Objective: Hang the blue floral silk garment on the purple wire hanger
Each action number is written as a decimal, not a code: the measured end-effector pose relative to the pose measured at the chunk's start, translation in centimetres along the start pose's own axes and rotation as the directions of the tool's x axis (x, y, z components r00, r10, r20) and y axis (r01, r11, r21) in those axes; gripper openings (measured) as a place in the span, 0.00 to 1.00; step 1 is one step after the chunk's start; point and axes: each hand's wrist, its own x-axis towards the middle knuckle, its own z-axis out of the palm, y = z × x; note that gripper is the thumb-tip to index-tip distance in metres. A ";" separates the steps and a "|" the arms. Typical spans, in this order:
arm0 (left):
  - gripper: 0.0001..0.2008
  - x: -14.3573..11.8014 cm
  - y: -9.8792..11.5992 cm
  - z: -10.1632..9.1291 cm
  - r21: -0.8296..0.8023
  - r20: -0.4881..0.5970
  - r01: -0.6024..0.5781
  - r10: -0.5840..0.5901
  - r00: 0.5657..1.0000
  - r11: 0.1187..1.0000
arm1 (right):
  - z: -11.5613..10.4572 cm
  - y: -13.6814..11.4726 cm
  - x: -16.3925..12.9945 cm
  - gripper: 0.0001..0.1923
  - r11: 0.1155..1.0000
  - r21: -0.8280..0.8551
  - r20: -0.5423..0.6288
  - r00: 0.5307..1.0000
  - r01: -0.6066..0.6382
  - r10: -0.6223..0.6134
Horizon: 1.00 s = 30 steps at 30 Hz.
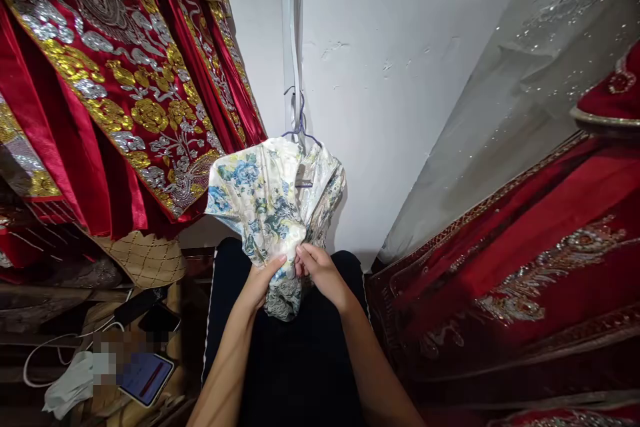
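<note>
Left hand [261, 282]: fingers clamped on the lower bunch of the floral cloth [267, 203], thumb laid flat on top. Right hand [321, 271]: fingers pinched together on the same bunch, just beside the left thumb; fingertips nearly touching across the fold.

Cloth rises from the fingers to a wire hanger [299, 127] directly above, which hangs on a strip running up the white wall [390, 80]. A short tail of cloth drops below the fingers onto the person's dark lap.

Handling, by the look of it: light, thin, soft, glossy like satin, so probably slippery. No stiffness; it crumples where gripped. Likely slides off the hanger if tugged hard. Best hold looks like a gathered handful or a hem edge, pinch grip with both hands close together, as now. Snag risk at the hanger hook.

Outward from the fingers:
- Up and left: red robes [115, 80] with gold and silver embroidery, hanging.
- Right: more red embroidered fabric [525, 260], draped; grey sequinned cloth [525, 93] above it.
- Down and left: tan quilted piece [145, 257], dark phone [137, 305], lit tablet [145, 377], white cable [60, 340], white rag [70, 387], all in a cluttered pile. Part of that area is blurred out.
</note>
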 end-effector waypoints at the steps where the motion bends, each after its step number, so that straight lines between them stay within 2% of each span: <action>1: 0.31 -0.1 0.2 -0.1 -0.001 0.004 -0.006 0.006 1.000 1.000 | 0.2 -0.1 0.3 0.21 1.000 0.002 -0.016 1.000 0.010 -0.010; 4: 0.31 -0.5 0.8 -0.5 -0.024 0.036 0.003 -0.002 0.999 1.000 | 0.1 -1.0 0.9 0.21 1.000 -0.004 -0.128 0.992 0.019 -0.019; 9: 0.31 -0.3 0.6 -0.5 -0.042 0.060 0.045 -0.043 0.997 0.998 | 0.5 -1.4 0.3 0.18 0.993 0.111 -0.088 0.995 -0.031 0.041; 11: 0.30 0.4 0.0 -0.6 -0.014 -0.009 0.006 -0.006 1.000 1.000 | 0.8 -1.0 0.0 0.17 0.991 0.127 -0.155 0.986 -0.040 0.059; 12: 0.30 0.7 -0.4 -0.8 0.022 -0.096 -0.046 0.048 0.994 0.999 | 0.9 -0.7 -0.1 0.16 0.991 0.123 -0.194 0.979 -0.047 0.071; 13: 0.32 1.1 -0.9 -1.0 0.084 -0.211 -0.120 0.136 0.968 0.989 | 1.0 -0.5 0.0 0.14 0.991 0.120 -0.227 0.970 -0.059 0.085; 14: 0.34 1.3 -1.3 -1.2 0.180 -0.326 -0.201 0.251 0.911 0.963 | 1.0 -0.3 0.0 0.13 0.990 0.120 -0.248 0.963 -0.073 0.102; 15: 0.36 1.5 -1.7 -1.4 0.300 -0.409 -0.272 0.381 0.829 0.914 | 1.0 -0.2 0.1 0.12 0.988 0.125 -0.253 0.960 -0.092 0.122; 16: 0.38 1.4 -2.0 -1.5 0.425 -0.440 -0.327 0.508 0.740 0.844 | 1.1 -0.1 0.1 0.12 0.985 0.134 -0.248 0.958 -0.110 0.141; 17: 0.37 1.3 -2.4 -1.4 0.533 -0.413 -0.363 0.609 0.677 0.765 | 1.2 -0.2 0.1 0.13 0.982 0.141 -0.236 0.959 -0.126 0.157; 18: 0.35 1.0 -2.7 -1.2 0.606 -0.339 -0.390 0.669 0.662 0.693 | 1.3 -0.3 0.0 0.13 0.980 0.147 -0.220 0.961 -0.137 0.167; 19: 0.31 0.7 -2.9 -0.8 0.639 -0.244 -0.416 0.683 0.688 0.647 | 1.6 -0.5 -0.2 0.14 0.977 0.152 -0.197 0.965 -0.147 0.175; 20: 0.27 0.4 -3.2 -0.3 0.635 -0.148 -0.439 0.658 0.739 0.636 | 1.8 -0.7 -0.4 0.14 0.975 0.156 -0.161 0.970 -0.157 0.182; 22: 0.24 0.0 -3.5 0.8 0.568 -0.009 -0.448 0.549 0.836 0.691 | 2.3 -1.3 -0.9 0.13 0.970 0.158 -0.068 0.978 -0.184 0.196; 23: 0.24 -0.1 -3.6 1.3 0.531 0.018 -0.434 0.502 0.865 0.728 | 2.4 -1.6 -1.0 0.12 0.968 0.153 -0.023 0.979 -0.199 0.205; 25: 0.22 0.0 -3.6 2.0 0.488 0.019 -0.405 0.455 0.890 0.773 | 2.1 -2.5 -0.7 0.12 0.970 0.136 0.021 0.979 -0.202 0.201; 26: 0.18 0.2 -3.5 2.2 0.488 0.025 -0.395 0.440 0.898 0.779 | 1.7 -3.3 -0.2 0.12 0.973 0.136 0.005 0.983 -0.184 0.185; 28: 0.08 0.6 -3.2 2.2 0.520 0.080 -0.375 0.393 0.916 0.767 | 0.3 -5.5 1.7 0.13 0.981 0.160 -0.085 0.988 -0.114 0.129; 30: 0.05 1.1 -2.9 2.0 0.583 0.154 -0.352 0.325 0.933 0.733 | -1.5 -8.6 4.5 0.12 0.981 0.193 -0.190 0.980 -0.023 0.060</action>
